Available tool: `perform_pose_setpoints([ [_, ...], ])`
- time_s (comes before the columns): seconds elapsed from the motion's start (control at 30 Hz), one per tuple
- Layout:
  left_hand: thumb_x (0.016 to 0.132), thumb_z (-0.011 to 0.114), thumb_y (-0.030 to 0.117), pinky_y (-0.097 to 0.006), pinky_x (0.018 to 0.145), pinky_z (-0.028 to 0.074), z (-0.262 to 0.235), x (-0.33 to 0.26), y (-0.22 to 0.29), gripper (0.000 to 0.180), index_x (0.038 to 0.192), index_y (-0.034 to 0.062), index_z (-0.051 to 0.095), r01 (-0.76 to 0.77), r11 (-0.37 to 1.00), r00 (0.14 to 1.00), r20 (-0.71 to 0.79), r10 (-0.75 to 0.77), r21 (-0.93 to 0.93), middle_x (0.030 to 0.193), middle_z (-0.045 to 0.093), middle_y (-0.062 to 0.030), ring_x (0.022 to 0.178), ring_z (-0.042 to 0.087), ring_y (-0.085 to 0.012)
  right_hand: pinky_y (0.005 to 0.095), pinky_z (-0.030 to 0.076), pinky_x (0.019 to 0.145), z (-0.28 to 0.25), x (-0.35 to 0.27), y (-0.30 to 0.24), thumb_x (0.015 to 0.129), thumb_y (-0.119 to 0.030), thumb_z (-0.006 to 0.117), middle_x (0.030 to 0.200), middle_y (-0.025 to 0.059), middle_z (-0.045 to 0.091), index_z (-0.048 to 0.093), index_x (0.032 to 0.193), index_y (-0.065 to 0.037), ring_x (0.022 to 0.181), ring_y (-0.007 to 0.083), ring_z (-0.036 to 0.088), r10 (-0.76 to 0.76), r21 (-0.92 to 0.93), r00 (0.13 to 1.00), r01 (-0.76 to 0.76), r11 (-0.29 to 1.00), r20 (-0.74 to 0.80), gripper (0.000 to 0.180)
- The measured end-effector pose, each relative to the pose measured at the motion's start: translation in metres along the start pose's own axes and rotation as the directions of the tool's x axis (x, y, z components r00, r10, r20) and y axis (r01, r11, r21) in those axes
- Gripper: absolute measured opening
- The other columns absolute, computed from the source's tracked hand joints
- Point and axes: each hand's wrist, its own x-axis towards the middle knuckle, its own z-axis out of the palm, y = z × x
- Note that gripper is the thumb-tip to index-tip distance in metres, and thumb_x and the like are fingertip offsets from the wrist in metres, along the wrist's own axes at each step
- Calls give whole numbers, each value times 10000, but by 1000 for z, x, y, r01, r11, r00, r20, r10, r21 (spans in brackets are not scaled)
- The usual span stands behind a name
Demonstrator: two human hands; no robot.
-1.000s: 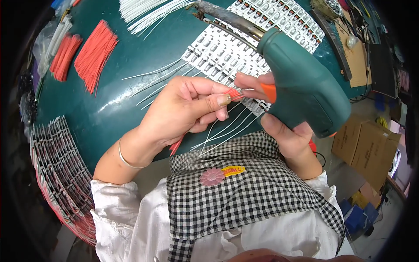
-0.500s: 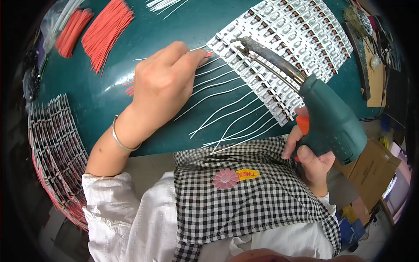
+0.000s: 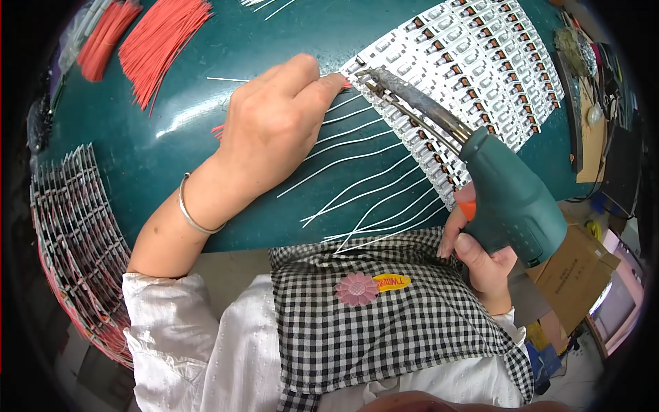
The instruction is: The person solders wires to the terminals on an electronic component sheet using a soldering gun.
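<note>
My left hand (image 3: 274, 117) is closed in a pinch by the left corner of a white circuit board panel (image 3: 467, 62). Red wires (image 3: 217, 131) show at both sides of its fist, their near ends at the board edge. My right hand (image 3: 484, 264) grips a dark green soldering gun (image 3: 522, 192) by its handle, a finger at the orange trigger. The gun's blackened tip (image 3: 371, 74) is over the panel, close to my left fingertips; whether it touches the board I cannot tell. Several white wires (image 3: 343, 152) run from the panel's near edge toward me.
Two bundles of red wire (image 3: 165, 48) lie at the far left, with white wires (image 3: 274, 5) at the back. A stack of wired boards (image 3: 79, 233) stands at the left table edge. A cardboard box (image 3: 573, 285) sits low at right, below the green tabletop (image 3: 171, 185).
The view has shifted slightly. My left hand has moved right and a little away from me, still pinching the red wires. The soldering gun's tip has come closer to the panel's left corner.
</note>
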Motion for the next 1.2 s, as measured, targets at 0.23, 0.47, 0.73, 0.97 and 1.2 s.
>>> perform_pose_setpoints([
  [0.23, 707, 655, 37, -335, 501, 451, 1, 1, 0, 166, 872, 14, 650, -11, 1000, 1000, 10, 11, 5, 706, 485, -74, 590, 533, -219, 254, 444, 481, 5, 0, 16, 801, -184, 697, 848, 137, 527, 373, 1257, 97, 549, 167, 532, -98, -37, 992, 96, 995, -77, 626],
  [0.47, 721, 660, 53, -328, 508, 451, 1, 1, 1, 163, 877, 9, 644, -26, 999, 1000, 12, 26, 37, 708, 473, -70, 596, 532, -212, 259, 454, 482, 3, 3, 17, 806, -182, 686, 764, 127, 539, 335, 1302, 87, 546, 166, 529, -103, -75, 994, 100, 992, -26, 665],
  [0.73, 719, 644, 65, -324, 511, 453, 1, 0, 2, 169, 882, 18, 645, -23, 998, 999, 36, 21, 59, 721, 476, -64, 612, 537, -205, 241, 414, 487, 7, 4, 19, 800, -213, 686, 674, 120, 554, 376, 1250, 81, 518, 150, 511, -126, -126, 990, 117, 985, -62, 620],
  [0.97, 706, 647, 76, -322, 510, 452, 2, 1, 2, 184, 884, 32, 649, -25, 997, 999, 47, 22, 74, 733, 482, -59, 623, 539, -202, 248, 428, 462, 14, 1, 3, 797, -221, 706, 611, 104, 527, 396, 1206, 103, 495, 151, 499, 21, 104, 979, 0, 995, -204, 607],
  [1.2, 702, 645, 87, -319, 507, 451, 2, 0, 4, 173, 869, 44, 652, -23, 993, 999, 52, 17, 114, 733, 492, -55, 622, 538, -200, 249, 443, 520, 7, -4, 2, 793, -162, 699, 703, 95, 553, 418, 1256, 83, 549, 137, 515, -24, 149, 991, 43, 988, -131, 595],
])
